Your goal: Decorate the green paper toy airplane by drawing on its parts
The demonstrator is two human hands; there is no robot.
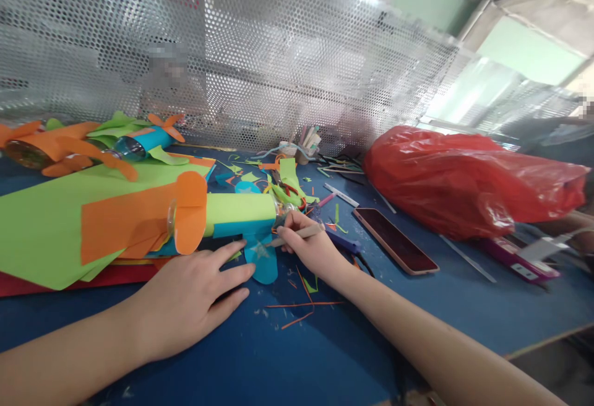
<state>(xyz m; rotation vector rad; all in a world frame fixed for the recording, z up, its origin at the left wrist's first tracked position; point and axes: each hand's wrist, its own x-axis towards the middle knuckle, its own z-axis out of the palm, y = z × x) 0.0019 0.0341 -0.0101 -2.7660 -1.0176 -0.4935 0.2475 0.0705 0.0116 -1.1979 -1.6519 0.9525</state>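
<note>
In the head view, a bottle wrapped in green and blue paper [241, 208] lies on its side on the blue table [288, 362]. Its near blue paper wing [264, 270] bears a pale star outline. The right hand [310, 245] pinches a pale pen [312, 231] between closed fingers, its tip at the star. The left hand [192, 298] is open and empty, palm down with fingers spread, two fingertips at the wing's left edge.

An orange paper piece [191, 211] stands across the bottle's left end. Left of the bottle lie green sheets [51, 220]; beyond those sit other paper-covered bottles [155, 138]. Just past its right end are paper scraps [288, 171] and red-handled scissors [291, 190]. Farther right lies a phone [396, 242] with a dark screen, near a red plastic bag [445, 177]. Beside the bag is a purple box [520, 262] whose pale label is too blurred to read; the slim white stick [342, 195] right of the bottle seems to carry small print, also unreadable.
</note>
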